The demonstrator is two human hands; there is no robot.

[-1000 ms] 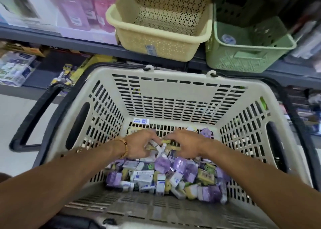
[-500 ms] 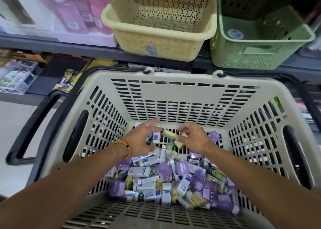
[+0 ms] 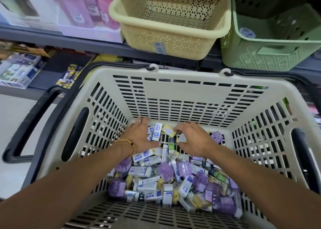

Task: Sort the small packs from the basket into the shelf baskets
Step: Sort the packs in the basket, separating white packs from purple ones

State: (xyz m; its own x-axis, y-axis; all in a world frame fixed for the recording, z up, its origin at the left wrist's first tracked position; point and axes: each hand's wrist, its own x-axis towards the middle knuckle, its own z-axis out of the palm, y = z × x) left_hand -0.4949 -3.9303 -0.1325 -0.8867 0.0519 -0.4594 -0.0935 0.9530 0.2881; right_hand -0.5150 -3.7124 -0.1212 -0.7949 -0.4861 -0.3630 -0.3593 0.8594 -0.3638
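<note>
A beige shopping basket (image 3: 173, 73) with black handles holds a pile of small packs (image 3: 173, 180), purple, white-blue and yellow. Both my hands are down at its far end. My left hand (image 3: 140, 136), with a bead bracelet on the wrist, grips white-blue packs (image 3: 157, 133) between fingers and thumb. My right hand (image 3: 194, 140) pinches a yellow pack (image 3: 168, 131) at its fingertips, and a second small pack sits against its thumb. On the shelf above stand a yellow perforated basket (image 3: 170, 29) and a green basket (image 3: 271, 55); what lies inside them is hidden.
Pink and purple bottles (image 3: 83, 11) stand on the shelf left of the yellow basket. Boxed goods (image 3: 17, 70) fill the lower shelf at the left. A dark basket (image 3: 260, 1) sits nested in the green one. Pale floor shows at the left.
Both hands have moved from the middle of the pile to the basket's far end, picking out packs. The view has shifted closer to the shelf baskets.
</note>
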